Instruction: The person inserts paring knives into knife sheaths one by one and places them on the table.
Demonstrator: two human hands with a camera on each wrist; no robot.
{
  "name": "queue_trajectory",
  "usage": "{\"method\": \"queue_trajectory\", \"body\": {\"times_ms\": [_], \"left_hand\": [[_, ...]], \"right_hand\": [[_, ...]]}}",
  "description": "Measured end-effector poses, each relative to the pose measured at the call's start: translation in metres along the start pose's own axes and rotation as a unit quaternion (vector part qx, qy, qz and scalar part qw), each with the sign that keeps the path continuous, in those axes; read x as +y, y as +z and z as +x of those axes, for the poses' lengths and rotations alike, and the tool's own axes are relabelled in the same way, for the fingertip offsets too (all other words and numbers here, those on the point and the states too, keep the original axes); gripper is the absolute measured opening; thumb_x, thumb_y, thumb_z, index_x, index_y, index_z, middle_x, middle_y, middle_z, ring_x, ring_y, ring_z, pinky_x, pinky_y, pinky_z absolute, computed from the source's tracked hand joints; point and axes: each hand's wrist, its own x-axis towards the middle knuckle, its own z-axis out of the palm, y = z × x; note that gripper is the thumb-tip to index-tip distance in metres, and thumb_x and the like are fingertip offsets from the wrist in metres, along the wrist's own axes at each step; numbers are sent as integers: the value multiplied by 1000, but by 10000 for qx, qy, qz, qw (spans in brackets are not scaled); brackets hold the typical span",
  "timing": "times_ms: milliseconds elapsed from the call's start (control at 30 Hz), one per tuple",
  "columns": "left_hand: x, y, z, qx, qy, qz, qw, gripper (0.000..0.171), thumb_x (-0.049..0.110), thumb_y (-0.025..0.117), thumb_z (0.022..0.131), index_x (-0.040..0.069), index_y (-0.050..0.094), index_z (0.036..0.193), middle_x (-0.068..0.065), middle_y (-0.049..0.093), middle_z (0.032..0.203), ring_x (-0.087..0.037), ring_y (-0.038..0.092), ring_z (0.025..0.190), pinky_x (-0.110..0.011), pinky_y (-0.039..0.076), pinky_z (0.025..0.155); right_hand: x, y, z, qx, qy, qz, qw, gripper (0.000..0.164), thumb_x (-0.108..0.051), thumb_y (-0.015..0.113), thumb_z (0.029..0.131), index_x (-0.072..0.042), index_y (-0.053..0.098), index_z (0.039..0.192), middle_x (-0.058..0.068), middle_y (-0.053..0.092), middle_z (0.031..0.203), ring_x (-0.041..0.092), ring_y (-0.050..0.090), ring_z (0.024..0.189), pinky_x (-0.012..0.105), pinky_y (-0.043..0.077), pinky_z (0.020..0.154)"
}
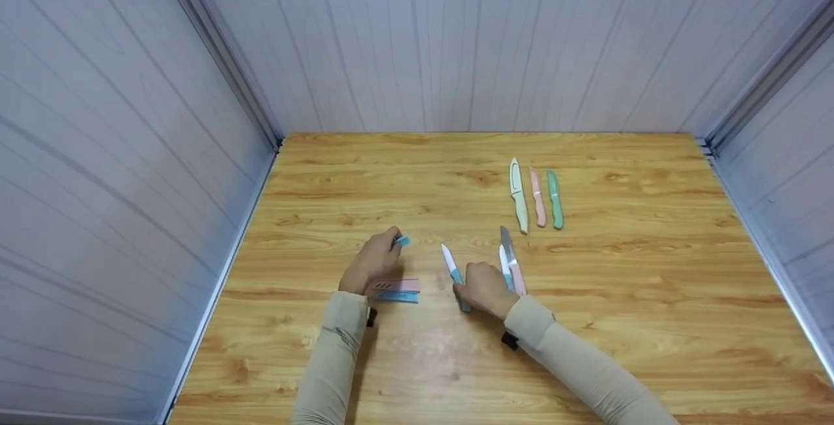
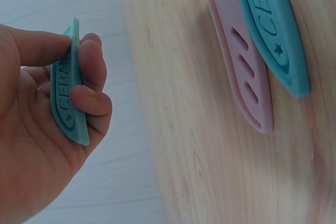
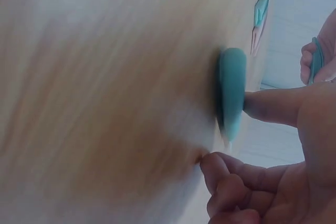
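My left hand [image 1: 373,262] holds a small blue blade cover [image 2: 64,87] with raised lettering, between thumb and curled fingers above the table. My right hand [image 1: 487,288] is at a blue-handled knife [image 1: 449,259] with a white blade. Its thumb lies against the handle [image 3: 233,87], and the other fingers curl at the far side, partly hidden. Right beside that hand lie a second white-bladed blue knife [image 1: 503,257] and a pink-handled knife [image 1: 517,278] with a grey blade. A pink blade cover [image 2: 239,66] and another blue cover [image 2: 275,40] lie near my left wrist.
Farther back on the wooden table [image 1: 625,321] lie a cream knife [image 1: 519,203], a pink knife [image 1: 537,200] and a green knife [image 1: 555,203], side by side. Pale panel walls [image 1: 443,47] stand at the back and both sides.
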Motion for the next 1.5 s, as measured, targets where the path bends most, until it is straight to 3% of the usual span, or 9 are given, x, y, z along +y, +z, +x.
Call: {"method": "queue_trajectory", "body": {"times_ms": [200, 433, 667, 900, 1100, 1233, 1500], "left_hand": [[-1, 4, -1, -5, 120, -36, 9999, 14, 14, 38, 94, 8, 49, 101, -1, 49, 68, -13, 40, 52, -26, 33, 47], [2, 3, -2, 57, 127, 27, 9999, 13, 14, 38, 94, 9, 49, 100, -2, 48, 68, -14, 40, 53, -27, 33, 48], [2, 2, -3, 45, 107, -10, 9999, 13, 14, 38, 94, 9, 48, 100, -1, 48, 68, -14, 40, 53, -26, 33, 48], [6, 1, -4, 55, 262, -264, 9993, 13, 16, 37, 95, 10, 49, 99, -1, 47, 69, -14, 40, 53, -27, 34, 48], [12, 1, -3, 106, 443, -526, 9976, 13, 18, 39, 95, 12, 50, 93, 0, 50, 71, -12, 39, 51, -25, 34, 47], [16, 1, -2, 121, 483, -589, 9970, 13, 18, 40, 95, 12, 51, 91, 0, 51, 71, -12, 40, 52, -25, 34, 48], [28, 5, 1, -117, 472, -673, 9965, 15, 20, 39, 95, 13, 51, 89, 0, 51, 70, -12, 38, 51, -25, 34, 48]], "right_hand": [[-3, 3, -3, -116, 48, 89, 9999, 32, -25, 62, 79, -10, 45, 57, 1, 42, 49, 14, 39, 41, 29, 33, 36], [-4, 5, -2, -139, 57, 157, 9998, 26, -25, 63, 80, -2, 51, 77, 6, 47, 59, 18, 45, 48, 32, 37, 41], [2, 2, 0, 15, -144, 760, 9970, 16, -19, 58, 85, -5, 52, 81, 3, 49, 63, 16, 46, 52, 31, 38, 45], [12, -19, 2, 416, -316, 1127, 9923, 13, -18, 48, 90, -5, 51, 88, 1, 51, 66, 13, 47, 52, 29, 39, 45], [23, -44, 1, 269, -329, 1689, 9847, 17, -20, 40, 94, -6, 48, 98, 3, 48, 62, 13, 42, 43, 28, 34, 37], [32, -58, 0, 154, -355, 1778, 9833, 17, -23, 38, 94, -10, 48, 101, 3, 46, 60, 13, 39, 41, 28, 32, 36], [45, -76, 0, 338, -601, 1754, 9821, 23, -38, 44, 91, -17, 53, 90, 0, 44, 55, 13, 37, 43, 29, 32, 40]]}}
